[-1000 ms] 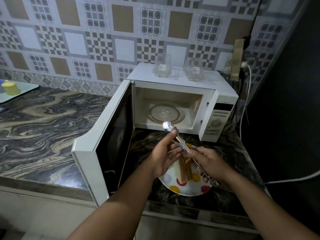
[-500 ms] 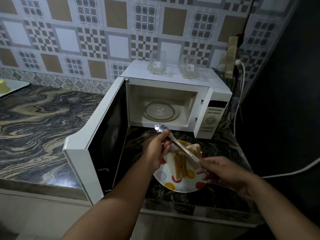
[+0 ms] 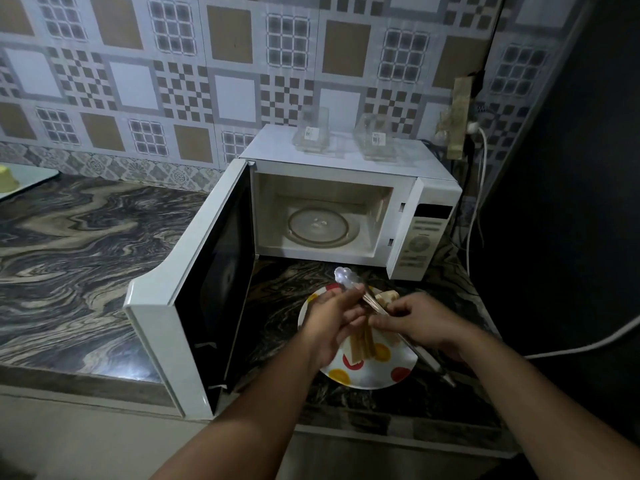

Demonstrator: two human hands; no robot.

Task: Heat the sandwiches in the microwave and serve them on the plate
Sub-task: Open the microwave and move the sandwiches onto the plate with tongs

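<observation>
A: Holding the tongs (image 3: 349,283) over the plate (image 3: 367,377), we have both hands on the one tool. Our left hand (image 3: 332,320) pinches the tongs near their scalloped tip; our right hand (image 3: 420,322) has its fingers curled round the shaft further back. The handle end runs out past the right wrist, beyond the plate's right rim.

B: Location of the sandwiches (image 3: 363,339)?

A: On the plate, partly hidden by our hands. We see toasted edges standing between the two hands, and one more piece at the plate's far side, just under the tongs. We cannot tell whether the tong tips touch any bread.

B: Location of the plate?

A: On the counter (image 3: 83,244), directly in front of the microwave (image 3: 349,168). The plate is white with red and yellow dots.

B: Microwave condition?

A: The door (image 3: 194,296) stands swung wide to the plate's left. Behind the plate, the cavity shows a bare glass turntable (image 3: 318,225). Two clear containers (image 3: 311,135) rest on the microwave's top. A white cable (image 3: 474,216) hangs down behind the plate to its right, beside the control panel (image 3: 420,237).
</observation>
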